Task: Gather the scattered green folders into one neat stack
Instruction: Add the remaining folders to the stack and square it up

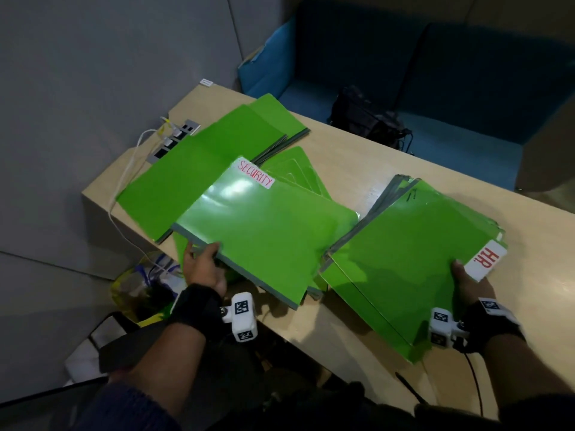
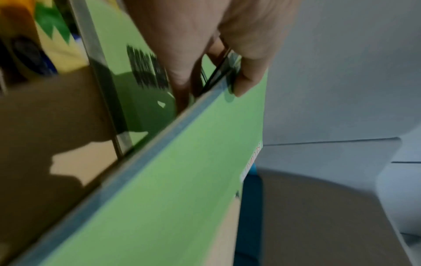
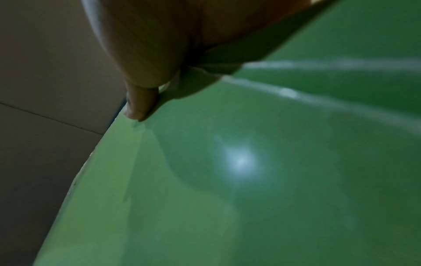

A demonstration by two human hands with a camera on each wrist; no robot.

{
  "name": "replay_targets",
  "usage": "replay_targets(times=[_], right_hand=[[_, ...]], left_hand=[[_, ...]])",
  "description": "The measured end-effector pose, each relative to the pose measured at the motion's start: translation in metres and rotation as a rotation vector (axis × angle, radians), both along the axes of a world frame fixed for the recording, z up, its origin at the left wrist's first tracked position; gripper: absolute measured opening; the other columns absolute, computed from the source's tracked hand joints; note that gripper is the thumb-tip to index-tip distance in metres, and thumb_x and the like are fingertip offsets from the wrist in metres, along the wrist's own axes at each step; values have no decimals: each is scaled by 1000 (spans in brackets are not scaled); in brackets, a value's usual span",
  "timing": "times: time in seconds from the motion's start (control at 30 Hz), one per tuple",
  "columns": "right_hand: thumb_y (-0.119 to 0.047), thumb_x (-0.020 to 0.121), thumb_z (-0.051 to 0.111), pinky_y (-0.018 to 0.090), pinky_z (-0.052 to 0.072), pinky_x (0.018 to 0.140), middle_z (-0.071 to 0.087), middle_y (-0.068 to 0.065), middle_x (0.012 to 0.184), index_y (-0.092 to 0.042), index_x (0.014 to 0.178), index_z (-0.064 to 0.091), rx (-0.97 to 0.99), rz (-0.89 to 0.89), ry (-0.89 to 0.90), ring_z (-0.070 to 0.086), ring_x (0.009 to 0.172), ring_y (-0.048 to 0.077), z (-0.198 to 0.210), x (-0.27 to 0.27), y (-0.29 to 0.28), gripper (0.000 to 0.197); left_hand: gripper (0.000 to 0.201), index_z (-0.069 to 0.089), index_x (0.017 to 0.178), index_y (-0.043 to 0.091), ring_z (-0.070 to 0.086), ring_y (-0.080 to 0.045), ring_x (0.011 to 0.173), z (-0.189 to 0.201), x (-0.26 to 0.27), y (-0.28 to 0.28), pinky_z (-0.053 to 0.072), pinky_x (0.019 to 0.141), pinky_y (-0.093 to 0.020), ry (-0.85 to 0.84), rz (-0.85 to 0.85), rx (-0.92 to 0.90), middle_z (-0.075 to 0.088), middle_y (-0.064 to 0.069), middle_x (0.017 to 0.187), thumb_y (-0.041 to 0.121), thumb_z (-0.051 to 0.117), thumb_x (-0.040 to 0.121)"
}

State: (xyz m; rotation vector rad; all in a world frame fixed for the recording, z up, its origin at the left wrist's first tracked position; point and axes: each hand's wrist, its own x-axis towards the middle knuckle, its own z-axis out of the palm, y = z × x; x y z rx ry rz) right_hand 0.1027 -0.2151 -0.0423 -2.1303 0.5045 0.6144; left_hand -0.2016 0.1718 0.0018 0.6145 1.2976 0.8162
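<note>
My left hand (image 1: pixel 202 265) grips the near-left corner of a green folder labelled SECURITY (image 1: pixel 264 225), thumb on top and fingers under, holding it raised above the table. In the left wrist view the thumb (image 2: pixel 246 84) presses on that folder (image 2: pixel 173 189) at its grey spine. My right hand (image 1: pixel 469 281) holds a thick bundle of green folders (image 1: pixel 413 253) by its near-right edge, beside a white HR label (image 1: pixel 485 259); the right wrist view shows the thumb (image 3: pixel 141 102) on the top cover (image 3: pixel 250 180). More green folders (image 1: pixel 202 163) lie fanned out at the back left of the table.
The light wooden table (image 1: pixel 357 163) carries a power socket strip (image 1: pixel 174 138) with a white cable (image 1: pixel 124 181) at its left end. A blue sofa (image 1: pixel 435 73) with a black bag (image 1: pixel 367 116) stands behind. A yellow-green bag (image 1: pixel 143 284) sits on the floor at left.
</note>
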Motion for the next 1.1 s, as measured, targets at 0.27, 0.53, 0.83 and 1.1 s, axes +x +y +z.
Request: replay_targets(times=[0.27,0.53,0.83,1.1], right_hand=[[-69,79,58,42,47,74,65,19,102,-10,110,58,-7,16,-18,61,83,34,-2,-3,-2,67],[-53,86,63,34,46,70,65,18,103,-8,114,60,73,10,-42,61,81,29,2,-3,0,53],[-52,88,61,30,46,66,70,13,104,-12,115,63,99,0,-74,66,86,31,-6,-8,-2,48],[-47,97,46,32,42,71,66,17,105,-11,114,60,81,-35,-64,61,81,30,-10,-7,-3,43]], left_hand=[[27,50,122,-2,50,-1,83,125,104,-4,40,85,-24,-36,-281,694,54,3,90,2,47,96],[34,47,123,6,52,-4,95,216,196,31,42,90,-29,53,-722,1280,57,3,104,18,45,91],[62,36,144,8,45,-19,132,79,275,-65,32,113,-33,95,-1228,779,44,-5,145,-3,57,87],[42,53,125,3,57,-32,114,10,258,-106,46,93,-37,566,-1336,759,59,-17,125,16,64,87]])
